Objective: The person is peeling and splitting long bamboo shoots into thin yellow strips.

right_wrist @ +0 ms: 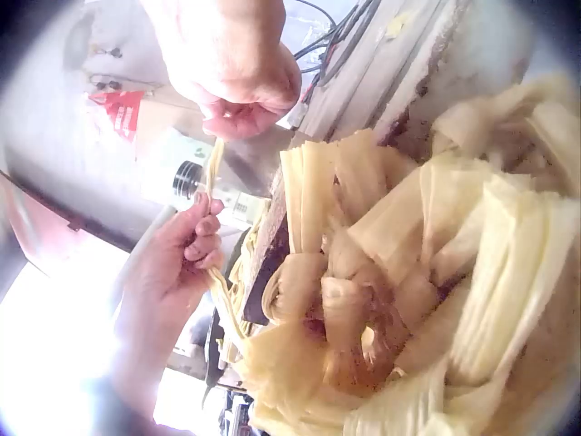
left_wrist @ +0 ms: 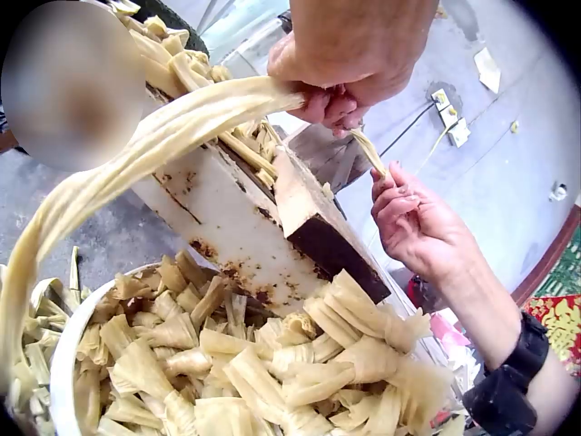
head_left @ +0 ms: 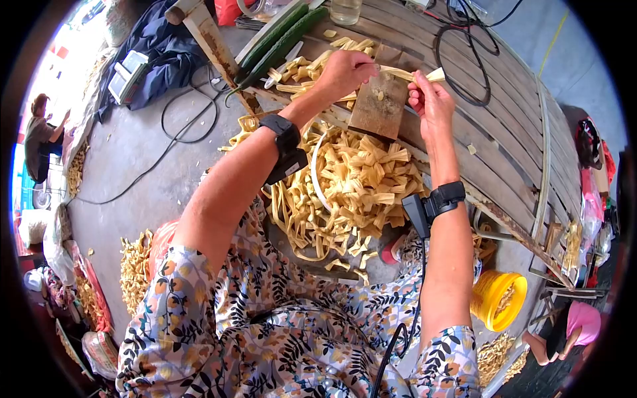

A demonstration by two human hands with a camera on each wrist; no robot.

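Observation:
A pale yellow strip of tofu skin (head_left: 397, 71) stretches between the two hands above a wooden block (head_left: 379, 109). My left hand (head_left: 345, 71) grips it, and a long tail of the strip (left_wrist: 150, 136) curves down from that hand in the left wrist view. Fingertips of my right hand (head_left: 434, 105) pinch the strip near its other end, with a short flared tip beyond them. Below the hands, a large heap of knotted tofu skin (head_left: 371, 169) fills a container with a white rim (left_wrist: 68, 354). More strips (head_left: 308, 68) lie left of the block.
The block rests on a slatted wooden table (head_left: 497, 132) with a rusty metal edge. Two long green cucumbers (head_left: 282, 45) and a clear glass (head_left: 345, 12) stand at its far side. Black cable (head_left: 488, 93) loops at right. A yellow bucket (head_left: 479, 300) sits on the floor.

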